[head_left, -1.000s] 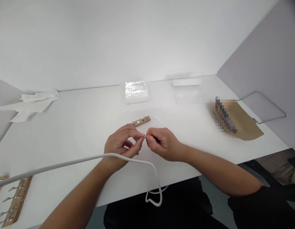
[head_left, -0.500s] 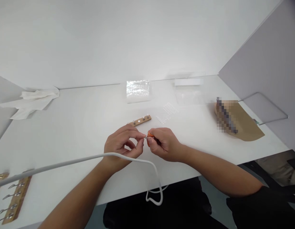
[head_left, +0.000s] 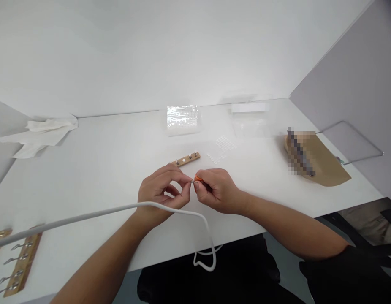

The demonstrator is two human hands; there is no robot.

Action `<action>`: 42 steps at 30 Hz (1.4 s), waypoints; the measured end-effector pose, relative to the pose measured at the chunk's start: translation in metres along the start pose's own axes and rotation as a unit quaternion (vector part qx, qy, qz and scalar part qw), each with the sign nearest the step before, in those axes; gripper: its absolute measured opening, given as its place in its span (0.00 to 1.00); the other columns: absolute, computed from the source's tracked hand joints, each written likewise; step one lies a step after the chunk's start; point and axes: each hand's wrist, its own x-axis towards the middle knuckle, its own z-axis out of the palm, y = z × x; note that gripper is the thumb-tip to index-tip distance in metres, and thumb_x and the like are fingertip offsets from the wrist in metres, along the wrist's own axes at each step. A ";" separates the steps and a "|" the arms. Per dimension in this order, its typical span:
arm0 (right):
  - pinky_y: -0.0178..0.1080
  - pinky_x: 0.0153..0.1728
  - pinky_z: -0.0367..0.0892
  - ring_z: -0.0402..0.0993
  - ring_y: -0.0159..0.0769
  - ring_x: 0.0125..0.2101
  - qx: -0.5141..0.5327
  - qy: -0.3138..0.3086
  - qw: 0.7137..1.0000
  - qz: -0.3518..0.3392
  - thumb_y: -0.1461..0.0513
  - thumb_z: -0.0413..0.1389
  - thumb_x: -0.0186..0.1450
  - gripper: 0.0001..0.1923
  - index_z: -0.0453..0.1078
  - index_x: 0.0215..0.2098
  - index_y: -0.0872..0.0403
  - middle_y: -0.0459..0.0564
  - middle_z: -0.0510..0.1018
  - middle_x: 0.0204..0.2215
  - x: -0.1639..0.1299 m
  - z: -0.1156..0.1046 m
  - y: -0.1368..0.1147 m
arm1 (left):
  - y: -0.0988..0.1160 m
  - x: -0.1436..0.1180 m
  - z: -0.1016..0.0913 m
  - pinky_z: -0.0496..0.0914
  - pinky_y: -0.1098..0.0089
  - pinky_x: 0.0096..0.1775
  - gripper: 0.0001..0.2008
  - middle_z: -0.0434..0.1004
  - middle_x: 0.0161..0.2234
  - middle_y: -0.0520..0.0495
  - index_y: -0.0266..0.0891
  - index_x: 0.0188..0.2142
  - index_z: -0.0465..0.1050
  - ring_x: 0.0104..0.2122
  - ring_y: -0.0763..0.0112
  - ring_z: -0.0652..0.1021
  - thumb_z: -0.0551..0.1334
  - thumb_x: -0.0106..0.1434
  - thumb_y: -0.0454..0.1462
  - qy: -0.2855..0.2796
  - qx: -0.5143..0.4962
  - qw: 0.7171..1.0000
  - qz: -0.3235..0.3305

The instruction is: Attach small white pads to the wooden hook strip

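Over the middle of the white table, my left hand (head_left: 164, 188) pinches a small silvery metal piece (head_left: 192, 181) between thumb and fingertips. Its exact kind is too small to tell. My right hand (head_left: 220, 192) is closed around a small orange object (head_left: 198, 178), mostly hidden by the fingers, and its fingertips meet the metal piece from the other side. Just beyond my left hand lies a narrow wooden strip (head_left: 184, 160) with several small metal fittings and a round white pad; my hand covers its left end.
Round white stickers (head_left: 225, 143) lie beyond my hands, with a shiny clear-wrapped pack (head_left: 183, 120) behind them. Brown paper (head_left: 330, 166) is at right, crumpled tissue (head_left: 43, 133) at far left. A wooden hook rack (head_left: 24, 264) sits front left. A white cable (head_left: 119, 209) crosses over my left wrist.
Both hands stay nearly in place. Slightly less of the orange object shows between my right fingers. The rest is unchanged apart from a tiny shift of the view.
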 end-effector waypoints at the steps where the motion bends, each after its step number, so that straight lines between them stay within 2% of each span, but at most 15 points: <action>1: 0.34 0.25 0.51 0.50 0.28 0.22 -0.003 0.000 1.000 0.001 0.61 0.50 0.69 0.14 0.51 0.28 0.50 0.37 0.55 0.20 0.000 0.000 0.000 | 0.000 0.000 0.000 0.75 0.80 0.22 0.07 0.77 0.31 0.51 0.40 0.36 0.80 0.28 0.77 0.76 0.67 0.60 0.27 0.001 0.002 1.000 -0.003; 7: 0.33 0.25 0.50 0.50 0.28 0.22 0.015 0.002 1.000 0.012 0.62 0.51 0.68 0.14 0.51 0.28 0.50 0.37 0.56 0.19 -0.001 0.001 -0.001 | -0.002 -0.002 0.002 0.76 0.79 0.22 0.08 0.78 0.32 0.51 0.40 0.36 0.80 0.28 0.76 0.77 0.67 0.59 0.27 0.014 0.010 1.000 -0.011; 15: 0.32 0.25 0.55 0.55 0.27 0.22 0.101 -0.042 0.990 0.094 0.61 0.52 0.69 0.13 0.56 0.27 0.51 0.38 0.61 0.20 -0.003 -0.001 -0.006 | -0.001 -0.001 -0.001 0.78 0.79 0.22 0.10 0.79 0.31 0.51 0.40 0.35 0.80 0.28 0.76 0.77 0.67 0.58 0.25 0.001 -0.021 1.000 -0.008; 20: 0.33 0.26 0.56 0.57 0.28 0.23 0.175 -0.062 0.975 0.123 0.60 0.52 0.71 0.13 0.58 0.28 0.51 0.39 0.64 0.22 -0.003 -0.003 -0.007 | -0.001 -0.001 -0.002 0.76 0.79 0.20 0.10 0.79 0.31 0.50 0.40 0.35 0.81 0.29 0.74 0.78 0.67 0.58 0.26 -0.004 -0.060 0.998 -0.032; 27: 0.35 0.29 0.60 0.61 0.31 0.27 0.246 -0.080 0.957 0.133 0.58 0.51 0.74 0.14 0.62 0.30 0.52 0.42 0.66 0.24 -0.004 -0.004 -0.007 | -0.003 -0.002 -0.002 0.76 0.78 0.18 0.09 0.79 0.30 0.50 0.40 0.36 0.83 0.27 0.73 0.79 0.68 0.60 0.26 -0.019 -0.145 0.987 -0.069; 32: 0.35 0.30 0.61 0.62 0.31 0.28 0.261 -0.084 0.954 0.124 0.58 0.52 0.74 0.14 0.64 0.30 0.52 0.42 0.67 0.25 -0.004 -0.005 -0.007 | -0.002 -0.002 -0.003 0.81 0.76 0.20 0.08 0.79 0.30 0.49 0.39 0.36 0.83 0.27 0.73 0.80 0.68 0.62 0.26 -0.037 -0.203 0.974 -0.096; 42: 0.35 0.30 0.62 0.62 0.31 0.29 0.305 -0.105 0.939 0.122 0.55 0.51 0.76 0.16 0.65 0.31 0.53 0.44 0.68 0.27 -0.004 -0.007 -0.007 | -0.004 -0.001 -0.004 0.82 0.75 0.21 0.01 0.80 0.31 0.46 0.38 0.37 0.84 0.28 0.68 0.84 0.71 0.65 0.33 -0.059 -0.256 0.955 -0.137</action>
